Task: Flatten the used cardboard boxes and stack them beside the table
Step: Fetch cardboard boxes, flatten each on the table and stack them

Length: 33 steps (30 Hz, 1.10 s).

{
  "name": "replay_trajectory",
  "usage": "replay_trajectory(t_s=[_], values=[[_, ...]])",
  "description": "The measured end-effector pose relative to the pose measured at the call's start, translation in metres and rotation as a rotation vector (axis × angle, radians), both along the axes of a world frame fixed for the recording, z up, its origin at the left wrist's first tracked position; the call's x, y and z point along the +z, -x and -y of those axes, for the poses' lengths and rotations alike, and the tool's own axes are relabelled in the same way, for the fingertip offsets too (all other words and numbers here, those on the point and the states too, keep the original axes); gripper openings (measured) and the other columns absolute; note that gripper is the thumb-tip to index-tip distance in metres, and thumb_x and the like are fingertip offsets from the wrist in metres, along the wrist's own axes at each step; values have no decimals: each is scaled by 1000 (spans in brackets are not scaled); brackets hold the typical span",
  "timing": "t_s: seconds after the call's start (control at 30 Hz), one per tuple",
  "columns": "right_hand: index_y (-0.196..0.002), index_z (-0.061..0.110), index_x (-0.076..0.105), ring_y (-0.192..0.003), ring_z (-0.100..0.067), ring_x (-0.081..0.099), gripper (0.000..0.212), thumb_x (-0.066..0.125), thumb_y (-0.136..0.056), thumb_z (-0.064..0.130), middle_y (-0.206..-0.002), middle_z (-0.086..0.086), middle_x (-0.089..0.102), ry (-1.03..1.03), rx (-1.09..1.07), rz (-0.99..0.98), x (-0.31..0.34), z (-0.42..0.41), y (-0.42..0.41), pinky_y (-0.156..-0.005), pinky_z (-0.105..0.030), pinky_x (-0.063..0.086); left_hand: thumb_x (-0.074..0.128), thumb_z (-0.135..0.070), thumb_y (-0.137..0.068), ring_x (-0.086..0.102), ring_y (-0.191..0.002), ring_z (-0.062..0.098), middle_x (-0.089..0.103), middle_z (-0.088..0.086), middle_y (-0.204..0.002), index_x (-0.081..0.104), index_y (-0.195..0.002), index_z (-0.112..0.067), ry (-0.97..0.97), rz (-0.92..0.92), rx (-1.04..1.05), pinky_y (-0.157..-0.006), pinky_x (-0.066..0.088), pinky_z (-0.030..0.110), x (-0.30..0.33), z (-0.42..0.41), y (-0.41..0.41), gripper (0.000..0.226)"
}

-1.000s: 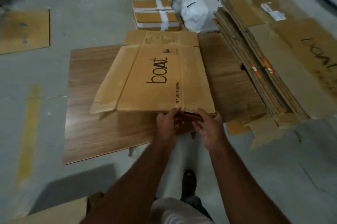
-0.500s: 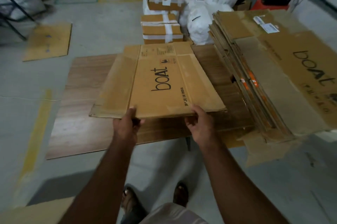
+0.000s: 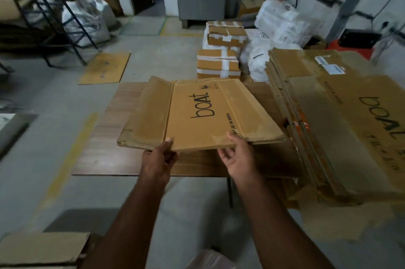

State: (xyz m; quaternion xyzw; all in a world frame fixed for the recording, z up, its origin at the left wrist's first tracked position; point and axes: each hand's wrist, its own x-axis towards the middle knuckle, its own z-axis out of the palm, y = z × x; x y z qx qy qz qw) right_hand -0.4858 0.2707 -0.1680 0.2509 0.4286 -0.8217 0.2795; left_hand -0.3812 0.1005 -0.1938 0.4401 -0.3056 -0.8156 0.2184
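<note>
A flattened brown cardboard box [image 3: 197, 115] printed "boAt" is lifted a little above the wooden table [image 3: 103, 150], its near edge raised. My left hand [image 3: 158, 159] grips that near edge left of the middle, thumb on top and fingers underneath. My right hand [image 3: 237, 159] holds the same edge further right, thumb on top. To the right, a tall stack of flattened boxes [image 3: 328, 133] leans beside and partly over the table.
Taped-up cardboard boxes [image 3: 219, 65] and white plastic sacks [image 3: 282, 21] stand behind the table. A loose cardboard sheet [image 3: 105, 68] lies on the floor at the back left, near a metal rack [image 3: 43, 16]. Another cardboard box [image 3: 41, 249] sits at the bottom left corner.
My hands have spread apart along the box's near edge and lifted it off the table. My view has risen and tilted up, showing more of the room.
</note>
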Motion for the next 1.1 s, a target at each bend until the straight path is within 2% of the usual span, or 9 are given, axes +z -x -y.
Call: replay_trajectory(t_s=[0.07,0.2,0.33,0.5,0.67,0.77,0.87,0.93,1.1], values=[[-106,16,63,-102,-24,64,21,70,-91,3,-111,-9,69,14,15,-40,8,-9,-4,-78,-40,53,73,-4,-89,72,-90,23,69,21,-120,50,-138,5,12,-29,-12,-59,60,30,9,-10,-8,55],[-119,15,63,-110,-27,64,31,73,-90,7,-119,-11,69,42,27,-103,27,-31,-22,-76,-40,54,71,-6,-91,71,-98,26,71,19,-118,58,-132,5,27,-87,-29,-64,63,30,28,-35,-27,44],[-124,16,64,-116,-29,64,36,72,-90,14,-125,-11,70,38,-10,-166,36,-72,-39,-83,-42,54,69,-6,-92,73,-89,19,72,15,-117,67,-120,2,23,-148,-81,-60,61,27,39,-71,-37,29],[-125,20,64,-115,-29,64,28,60,-99,28,-123,-7,71,22,-66,-298,46,-144,-58,-89,-48,50,69,-10,-92,68,-114,25,69,8,-130,57,-140,-10,49,-246,-74,-74,60,30,34,-131,-51,49],[-125,20,64,-119,-26,61,31,64,-95,25,-121,-4,72,15,-103,-313,60,-200,-55,-83,-46,48,68,-9,-93,69,-111,22,70,5,-127,62,-125,-20,69,-324,-98,-81,61,31,42,-179,-44,34],[-130,18,63,-122,-27,60,42,67,-89,26,-125,-6,71,31,-135,-341,66,-237,-37,-86,-46,49,71,-12,-90,74,-95,13,71,6,-125,61,-134,-10,29,-310,-132,-66,61,26,50,-210,-21,45],[-130,17,63,-122,-31,62,49,69,-82,27,-124,-9,72,57,-158,-375,69,-283,-11,-101,-53,49,74,-14,-86,76,-86,10,75,4,-115,64,-128,-8,26,-313,-183,-62,59,23,55,-253,11,43],[-129,17,63,-117,-30,65,42,68,-88,26,-122,-9,72,53,-181,-367,67,-320,12,-94,-49,52,73,-14,-88,75,-86,10,76,1,-111,65,-129,-9,60,-319,-215,-61,58,24,56,-287,39,42],[-125,17,64,-117,-27,61,37,67,-89,27,-127,-9,68,10,-189,-361,57,-435,92,-80,-40,52,81,-20,-81,74,-95,19,68,13,-130,56,-140,-7,80,-353,-245,-62,58,25,42,-391,124,65]])
